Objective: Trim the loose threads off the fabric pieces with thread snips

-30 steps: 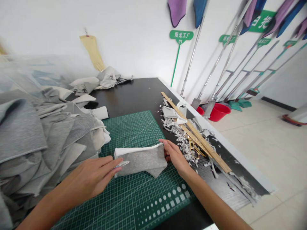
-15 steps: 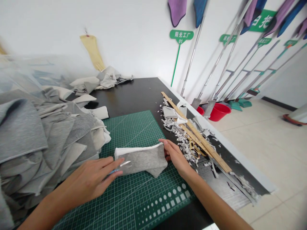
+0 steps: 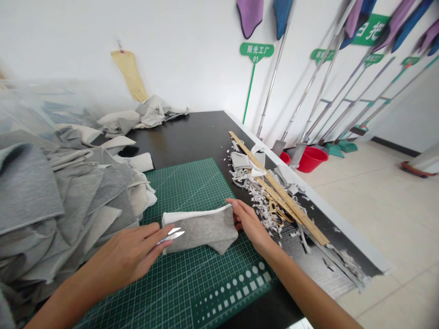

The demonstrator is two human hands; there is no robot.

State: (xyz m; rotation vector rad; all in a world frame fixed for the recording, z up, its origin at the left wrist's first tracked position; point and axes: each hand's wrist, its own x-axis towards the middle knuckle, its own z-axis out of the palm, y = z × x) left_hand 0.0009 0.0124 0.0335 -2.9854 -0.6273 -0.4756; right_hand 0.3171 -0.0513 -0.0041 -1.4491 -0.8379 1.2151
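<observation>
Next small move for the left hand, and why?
Probably close the thread snips held in the left hand on the left end of the grey fabric piece: their open blades sit right at that edge, while the right hand holds the other end steady on the green cutting mat.

I see a grey fabric piece [image 3: 200,233] with a white-bound top edge, flat on the cutting mat [image 3: 192,283], small steel snips [image 3: 174,234] open over its left end.
</observation>
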